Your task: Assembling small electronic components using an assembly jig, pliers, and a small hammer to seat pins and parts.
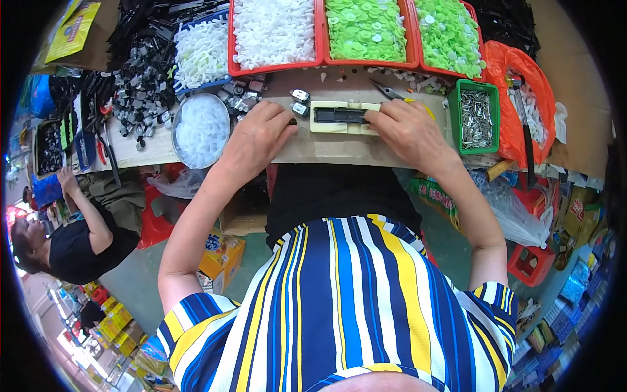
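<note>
A cream plastic jig [326, 124] with a black strip [339, 115] set in it lies on the wooden bench, near the front edge. My right hand [408, 130] rests on the jig's right end, fingers curled over it. My left hand [258, 134] lies just left of the jig, fingertips pinching something small and dark that I cannot make out. Two small metal clips [300, 102] sit right beside those fingertips.
Red trays hold white pieces [274, 29] and green discs [366, 29]. A round bowl of white parts [201, 129] stands left, a green box of metal pins [475, 117] right. Pliers [386, 90] lie behind the jig. Another person [85, 228] sits at the far left.
</note>
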### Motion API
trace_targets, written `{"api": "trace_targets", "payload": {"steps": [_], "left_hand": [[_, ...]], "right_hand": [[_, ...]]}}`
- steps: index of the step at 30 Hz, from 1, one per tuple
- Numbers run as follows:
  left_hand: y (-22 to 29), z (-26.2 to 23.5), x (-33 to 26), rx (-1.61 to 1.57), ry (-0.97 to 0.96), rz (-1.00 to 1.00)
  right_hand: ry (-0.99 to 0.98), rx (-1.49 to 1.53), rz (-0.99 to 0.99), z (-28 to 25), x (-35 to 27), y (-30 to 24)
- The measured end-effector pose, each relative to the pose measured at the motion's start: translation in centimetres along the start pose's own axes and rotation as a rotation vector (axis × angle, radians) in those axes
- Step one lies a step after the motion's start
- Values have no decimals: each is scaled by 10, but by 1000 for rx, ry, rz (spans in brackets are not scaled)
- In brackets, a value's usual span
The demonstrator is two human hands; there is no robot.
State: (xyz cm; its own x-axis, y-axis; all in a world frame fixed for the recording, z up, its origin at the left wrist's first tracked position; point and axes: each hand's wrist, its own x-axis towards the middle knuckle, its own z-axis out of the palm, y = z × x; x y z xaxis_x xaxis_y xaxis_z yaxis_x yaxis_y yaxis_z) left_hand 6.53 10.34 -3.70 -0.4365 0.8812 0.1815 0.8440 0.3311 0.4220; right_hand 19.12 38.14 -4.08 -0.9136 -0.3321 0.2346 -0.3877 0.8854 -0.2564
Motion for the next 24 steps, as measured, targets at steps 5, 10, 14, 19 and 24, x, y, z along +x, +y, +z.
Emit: {"api": "trace_targets", "payload": {"steps": [5, 10, 14, 19, 24], "left_hand": [[24, -10, 11, -408, 114, -296], [46, 19, 20, -1787, 341, -624], [59, 48, 21, -2119, 464, -558], [72, 41, 18, -1719, 560, -646], [57, 41, 2, -1002, 647, -549]], "right_hand": [[238, 169, 104, -10, 10, -19], [447, 427, 148, 1, 36, -45], [496, 350, 180, 10, 37, -51], [453, 301, 171, 9, 35, -37], [263, 240, 149, 18, 40, -33]]}}
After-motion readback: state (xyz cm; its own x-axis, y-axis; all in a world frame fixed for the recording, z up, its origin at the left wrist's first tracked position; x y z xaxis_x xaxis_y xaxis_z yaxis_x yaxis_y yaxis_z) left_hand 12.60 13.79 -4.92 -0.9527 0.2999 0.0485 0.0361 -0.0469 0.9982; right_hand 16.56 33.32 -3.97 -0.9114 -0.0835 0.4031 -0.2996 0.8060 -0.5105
